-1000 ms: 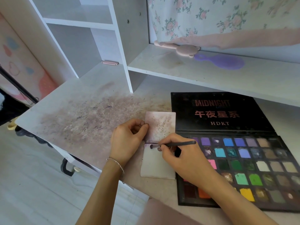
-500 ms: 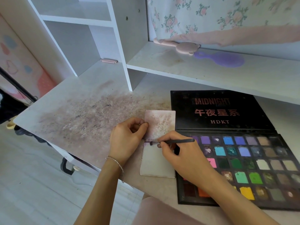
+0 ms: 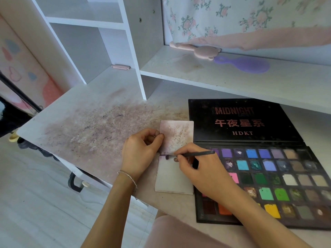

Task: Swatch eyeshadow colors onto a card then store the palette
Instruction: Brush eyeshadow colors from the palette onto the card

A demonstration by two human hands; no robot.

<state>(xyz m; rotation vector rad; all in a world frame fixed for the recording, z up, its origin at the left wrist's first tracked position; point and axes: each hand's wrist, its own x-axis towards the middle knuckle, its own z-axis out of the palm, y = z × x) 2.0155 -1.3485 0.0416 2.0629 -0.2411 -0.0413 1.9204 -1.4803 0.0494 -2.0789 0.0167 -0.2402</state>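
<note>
Right hand point(image 3: 202, 173) pinches a brush point(image 3: 189, 155) lying crosswise, tip leftward on the card point(image 3: 174, 179) at the desk's point(image 3: 86, 122) front edge, left hand point(image 3: 141, 151) pinching the card's far flap, the open palette point(image 3: 279, 178) touching its right side.

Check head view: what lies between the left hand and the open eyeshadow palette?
In the head view, the stained white folded card lies between the left hand and the black eyeshadow palette; the right hand holds a thin dark brush on it.

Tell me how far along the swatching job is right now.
Done: the small white card already carries a purple streak across its middle. In hand: the right hand drags the thin dark brush along that streak while the left hand pinches the card's edge. Left: the black multicolour eyeshadow palette lies open on the desk, not stored.
</note>
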